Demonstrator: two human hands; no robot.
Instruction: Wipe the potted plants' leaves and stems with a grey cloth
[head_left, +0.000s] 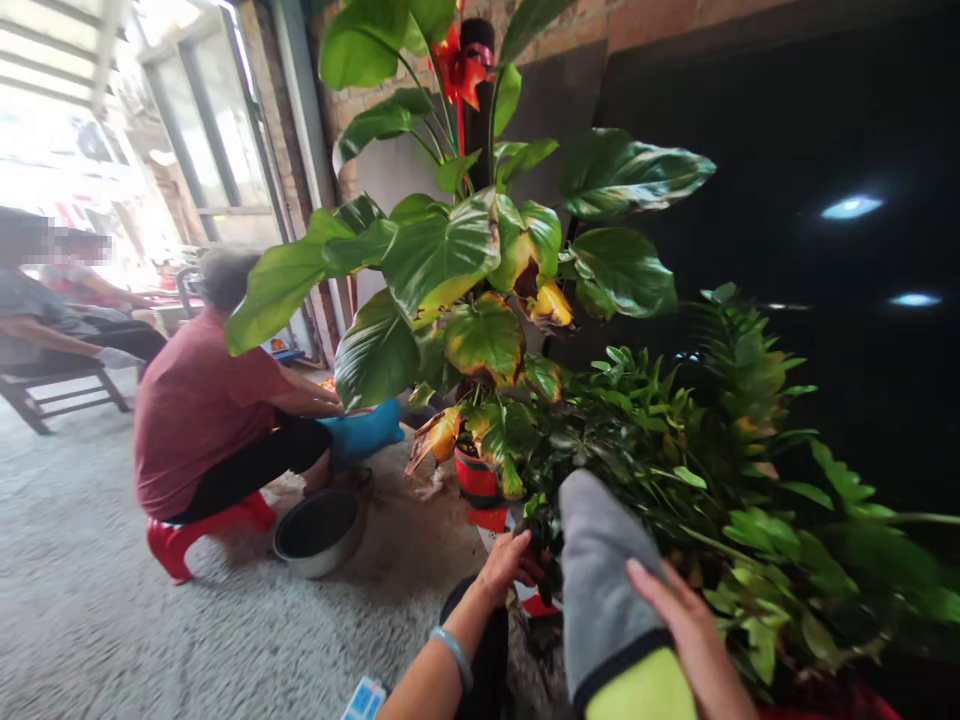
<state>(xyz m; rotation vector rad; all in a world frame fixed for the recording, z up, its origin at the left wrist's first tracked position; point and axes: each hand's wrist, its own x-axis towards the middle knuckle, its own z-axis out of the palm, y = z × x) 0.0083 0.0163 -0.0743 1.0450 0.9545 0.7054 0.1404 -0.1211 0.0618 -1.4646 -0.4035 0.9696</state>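
Note:
My right hand [694, 625] holds a padded grey cloth piece [604, 575] with a rounded tip, black trim and a yellow-green lower part; it looks like a mitt, and its tip points up at the leaves. The fingers lie along its right side. To the left, my left hand [506, 572], with a pale bracelet [453, 655] on the wrist, reaches beside dark low leaves [551, 520]. Its fingers are bent and apart, and I see nothing in them. A red and white patterned surface [491, 522] shows close behind it.
A tall leafy plant [450, 240] with some yellowed leaves rises from a red pot [476, 475]. Bushy plants [720, 430] fill the right. At left, a person [217, 400] sits on a red stool [176, 545] near a dark-filled basin [319, 530]. Others sit farther back.

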